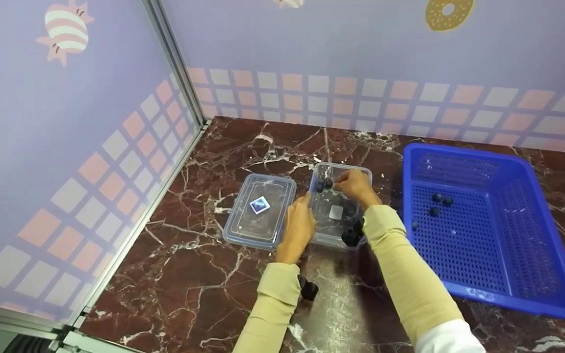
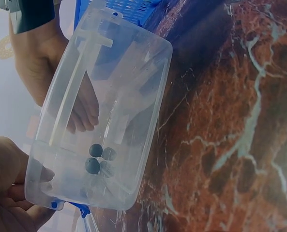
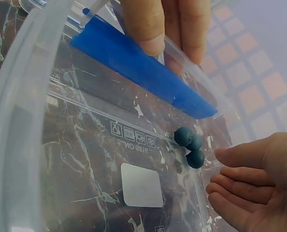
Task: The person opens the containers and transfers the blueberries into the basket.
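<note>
A clear plastic container (image 1: 322,215), uncovered at the top, stands on the marbled table. My left hand (image 1: 298,225) grips its left side wall, with the thumb over the rim close to the blue clip strip (image 3: 143,67). My right hand (image 1: 355,185) is inside the container's far end, fingers loosely bent and holding nothing. Just beyond those fingertips, a few small dark blue balls (image 3: 195,159), like blueberries, lie together on the container floor. A pale square (image 3: 141,185) shows on the container's base.
To the left lies a clear rectangular lidded box (image 1: 243,226) with a diamond-shaped label (image 1: 260,205). A blue perforated basket (image 1: 547,215) stands at right, several dark balls (image 1: 434,212) on its floor. Patterned wall panels (image 1: 312,39) bound the table behind and at left.
</note>
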Demonstrator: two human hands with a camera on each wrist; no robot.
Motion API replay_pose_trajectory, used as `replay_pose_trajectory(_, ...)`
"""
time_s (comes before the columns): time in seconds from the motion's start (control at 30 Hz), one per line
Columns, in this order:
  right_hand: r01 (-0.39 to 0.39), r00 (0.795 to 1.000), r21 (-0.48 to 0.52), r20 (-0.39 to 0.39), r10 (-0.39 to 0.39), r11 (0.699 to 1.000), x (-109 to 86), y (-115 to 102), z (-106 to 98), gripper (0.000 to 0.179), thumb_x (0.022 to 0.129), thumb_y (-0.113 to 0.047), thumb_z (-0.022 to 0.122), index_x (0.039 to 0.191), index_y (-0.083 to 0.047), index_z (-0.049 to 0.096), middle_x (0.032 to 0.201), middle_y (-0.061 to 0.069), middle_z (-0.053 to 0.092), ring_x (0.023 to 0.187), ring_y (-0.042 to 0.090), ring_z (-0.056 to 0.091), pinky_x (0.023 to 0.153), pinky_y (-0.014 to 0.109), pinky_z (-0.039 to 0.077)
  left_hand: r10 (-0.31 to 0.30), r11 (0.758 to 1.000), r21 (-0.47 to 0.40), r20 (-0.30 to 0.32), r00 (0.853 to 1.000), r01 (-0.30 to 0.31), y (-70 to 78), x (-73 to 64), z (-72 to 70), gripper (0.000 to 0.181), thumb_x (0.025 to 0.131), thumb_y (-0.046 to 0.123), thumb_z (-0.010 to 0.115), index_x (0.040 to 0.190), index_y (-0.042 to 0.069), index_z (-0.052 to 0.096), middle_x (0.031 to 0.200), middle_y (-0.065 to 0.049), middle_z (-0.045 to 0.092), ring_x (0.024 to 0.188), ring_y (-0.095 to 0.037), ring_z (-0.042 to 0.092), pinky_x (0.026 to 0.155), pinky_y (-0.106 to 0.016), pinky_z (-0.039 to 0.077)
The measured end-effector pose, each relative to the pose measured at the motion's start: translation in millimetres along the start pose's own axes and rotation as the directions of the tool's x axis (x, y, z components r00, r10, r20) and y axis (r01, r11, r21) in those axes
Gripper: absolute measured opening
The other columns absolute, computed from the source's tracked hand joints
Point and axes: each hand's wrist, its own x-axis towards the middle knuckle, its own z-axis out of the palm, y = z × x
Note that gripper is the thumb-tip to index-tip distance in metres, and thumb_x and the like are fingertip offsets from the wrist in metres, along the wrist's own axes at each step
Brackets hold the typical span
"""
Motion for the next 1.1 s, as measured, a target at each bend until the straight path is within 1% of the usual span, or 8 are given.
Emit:
replay_pose_trajectory(0.2, 0.02, 0.999, -0.03, 0.029, -0.019, 0.999, 7.8, 0.3, 3.7, 0.028, 0.081, -0.006, 0.064, 0.106, 0.005, 0.069, 0.107, 0.022, 0.069, 0.095, 0.031, 0.062, 0.084, 0.039, 0.052, 0.007, 1.0, 0.012, -0.007, 1.0, -0.007, -0.3, 0.0, -1.2, 0.041, 0.087, -0.005, 0.056, 0.127, -0.004, 0.058, 0.117, -0.018, 0.066, 0.107, -0.033, 0.064, 0.094, -0.039, 0.051)
replay_pose_trajectory(0.3, 0.089, 0.995, -0.031, 0.051, -0.088, 0.996, 25.5, 14.1, 12.8, 0.028, 0.079, -0.006, 0.064, 0.105, 0.0, 0.071, 0.102, 0.016, 0.072, 0.093, 0.029, 0.064, 0.083, 0.038, 0.053, 0.012, 1.0, 0.009, -0.016, 1.0, -0.012, -0.1, 0.1, -1.9, 0.04, 0.086, -0.006, 0.056, 0.126, -0.005, 0.059, 0.117, -0.018, 0.066, 0.107, -0.033, 0.064, 0.094, -0.039, 0.051)
replay_pose_trajectory(0.37, 0.2, 0.979, -0.007, 0.027, -0.2, 0.98, 51.6, 39.4, 27.3, 0.026, 0.075, -0.007, 0.063, 0.099, -0.007, 0.075, 0.09, 0.007, 0.074, 0.081, 0.022, 0.064, 0.071, 0.031, 0.053, 0.012, 1.0, -0.001, -0.02, 1.0, -0.012, -0.1, 0.3, -1.6, 0.04, 0.086, -0.006, 0.057, 0.126, -0.005, 0.059, 0.117, -0.019, 0.066, 0.108, -0.033, 0.064, 0.095, -0.039, 0.051)
replay_pose_trajectory(0.47, 0.22, 0.975, -0.021, 0.043, -0.219, 0.975, 65.2, 50.5, 35.0, 0.027, 0.075, -0.006, 0.063, 0.098, -0.009, 0.075, 0.089, 0.005, 0.074, 0.08, 0.022, 0.063, 0.071, 0.031, 0.053, 0.015, 1.0, -0.003, -0.017, 1.0, -0.015, -0.3, 0.2, -0.7, 0.041, 0.086, -0.005, 0.057, 0.127, -0.005, 0.058, 0.117, -0.018, 0.066, 0.108, -0.033, 0.064, 0.095, -0.039, 0.051)
replay_pose_trajectory(0.53, 0.193, 0.98, -0.034, 0.044, -0.192, 0.981, 63.8, 47.2, 35.3, 0.028, 0.074, -0.004, 0.062, 0.099, -0.005, 0.074, 0.093, 0.01, 0.073, 0.083, 0.026, 0.063, 0.073, 0.034, 0.053, 0.019, 1.0, -0.001, -0.017, 1.0, -0.019, -0.7, -0.2, -0.2, 0.041, 0.086, -0.006, 0.057, 0.127, -0.005, 0.058, 0.116, -0.018, 0.066, 0.107, -0.033, 0.064, 0.095, -0.039, 0.051)
replay_pose_trajectory(0.6, 0.126, 0.99, -0.068, 0.072, -0.121, 0.99, 42.4, 25.2, 25.1, 0.028, 0.077, -0.002, 0.061, 0.103, 0.001, 0.072, 0.102, 0.017, 0.072, 0.093, 0.033, 0.062, 0.083, 0.041, 0.053, 0.018, 1.0, 0.004, -0.015, 1.0, -0.018, -1.1, -0.8, -0.5, 0.041, 0.086, -0.006, 0.057, 0.127, -0.004, 0.058, 0.116, -0.018, 0.066, 0.106, -0.032, 0.064, 0.094, -0.039, 0.051)
replay_pose_trajectory(0.77, 0.169, 0.985, -0.101, 0.035, -0.167, 0.98, 15.2, 4.6, 18.4, 0.021, 0.076, -0.001, 0.064, 0.094, 0.007, 0.071, 0.095, 0.021, 0.071, 0.09, 0.037, 0.063, 0.089, 0.045, 0.051, 0.011, 1.0, -0.005, -0.013, 1.0, -0.011, -0.5, -2.2, -0.5, 0.041, 0.086, -0.006, 0.057, 0.127, -0.004, 0.058, 0.116, -0.018, 0.066, 0.107, -0.032, 0.064, 0.094, -0.038, 0.051)
replay_pose_trajectory(1.1, 0.105, 0.993, -0.148, 0.062, -0.097, 0.983, 11.9, -5.4, 21.9, 0.013, 0.075, -0.002, 0.069, 0.085, 0.005, 0.072, 0.091, 0.02, 0.072, 0.082, 0.032, 0.062, 0.08, 0.045, 0.054, -0.006, 1.0, 0.004, 0.002, 1.0, 0.006, 0.2, -0.8, -1.3, 0.041, 0.086, -0.005, 0.058, 0.127, -0.003, 0.058, 0.118, -0.018, 0.065, 0.108, -0.032, 0.064, 0.095, -0.038, 0.051)
